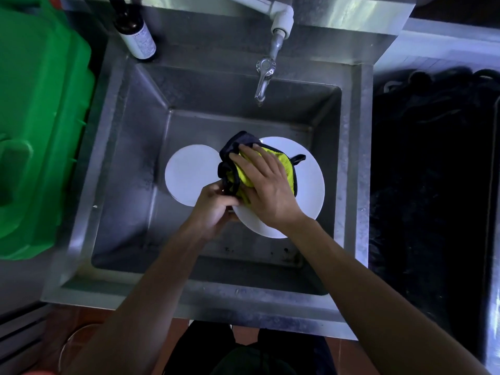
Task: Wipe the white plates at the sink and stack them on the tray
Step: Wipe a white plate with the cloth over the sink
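Sink [113, 147] was steel, deep, tap [263, 77] shut off above the basin. Green bin [40, 125] sat left of it, dark tray [438, 171] right of it, bottle [136, 33] on the back-left ledge. No plates visible on the tray, though it was too dark to be sure.

2 plates in play. Big plate [308, 185] was held over the basin, near edge tipped toward the person. Small plate [189, 171] lay behind it to the left, on the sink floor by the look of it, partly overlapped.

Cloth [281, 163], yellow with dark trim, was bunched on the big plate's left half. Right hand [266, 182] pressed it flat, fingers straight and spread. Left hand [213, 204] had fingers curled round the plate's left rim, also catching the cloth edge.

Judgement on doing it well: cloth covered only 1 side, so the right half likely still needed passes. Best to flatten the bunch for more contact, sweep centre to rim, rotate the plate with the left hand. Grip was at 1 rim point only; a wet plate could slip, so keep it low over the basin. Underside wants wiping before stacking.
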`<state>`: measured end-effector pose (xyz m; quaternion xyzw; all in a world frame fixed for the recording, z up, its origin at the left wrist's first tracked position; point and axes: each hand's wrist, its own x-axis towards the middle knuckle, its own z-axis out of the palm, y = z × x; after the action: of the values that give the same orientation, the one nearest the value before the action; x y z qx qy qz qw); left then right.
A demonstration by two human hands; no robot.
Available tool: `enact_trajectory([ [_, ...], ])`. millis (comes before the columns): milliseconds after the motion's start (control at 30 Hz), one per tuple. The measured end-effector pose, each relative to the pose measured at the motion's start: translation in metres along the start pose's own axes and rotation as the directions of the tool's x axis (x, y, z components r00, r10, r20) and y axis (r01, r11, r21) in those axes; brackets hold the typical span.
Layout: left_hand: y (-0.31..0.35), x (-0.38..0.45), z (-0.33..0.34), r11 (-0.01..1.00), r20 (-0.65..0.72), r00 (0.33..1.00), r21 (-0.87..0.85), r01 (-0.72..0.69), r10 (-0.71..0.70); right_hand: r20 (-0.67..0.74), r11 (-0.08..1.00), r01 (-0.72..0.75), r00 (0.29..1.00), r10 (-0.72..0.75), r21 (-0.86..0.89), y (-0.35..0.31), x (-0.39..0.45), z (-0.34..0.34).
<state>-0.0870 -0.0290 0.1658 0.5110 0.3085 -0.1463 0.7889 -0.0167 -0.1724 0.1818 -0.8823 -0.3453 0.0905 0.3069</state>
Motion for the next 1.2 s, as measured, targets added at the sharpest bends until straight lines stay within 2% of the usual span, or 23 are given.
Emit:
enact_trajectory([
  [200,0.002,-0.007,-0.003,1.000,-0.017,1.000,-0.017,-0.010,0.010,-0.057,0.996,-0.046,0.998,0.042,-0.073,0.015,0.022,-0.008],
  [400,0.005,-0.008,-0.002,0.999,-0.119,0.993,-0.031,-0.026,0.022,-0.125,0.950,-0.286,0.954,0.271,-0.122,0.037,0.028,-0.009],
  [600,0.008,-0.007,-0.004,0.997,-0.134,0.988,-0.008,-0.073,0.071,-0.179,0.905,-0.411,0.904,0.389,-0.110,0.055,0.006,-0.004],
  [833,0.012,0.001,0.004,0.993,-0.238,0.969,-0.075,-0.086,0.066,-0.176,0.884,-0.461,0.879,0.443,-0.078,0.045,-0.027,0.014],
  [967,0.012,0.005,0.008,0.986,-0.253,0.966,-0.146,-0.083,0.044,-0.194,0.894,-0.447,0.878,0.437,-0.012,0.021,-0.038,0.027],
  [1200,0.011,0.008,0.012,0.979,-0.266,0.963,-0.175,-0.101,0.052,-0.171,0.897,-0.432,0.880,0.443,0.099,-0.028,-0.039,0.045],
])
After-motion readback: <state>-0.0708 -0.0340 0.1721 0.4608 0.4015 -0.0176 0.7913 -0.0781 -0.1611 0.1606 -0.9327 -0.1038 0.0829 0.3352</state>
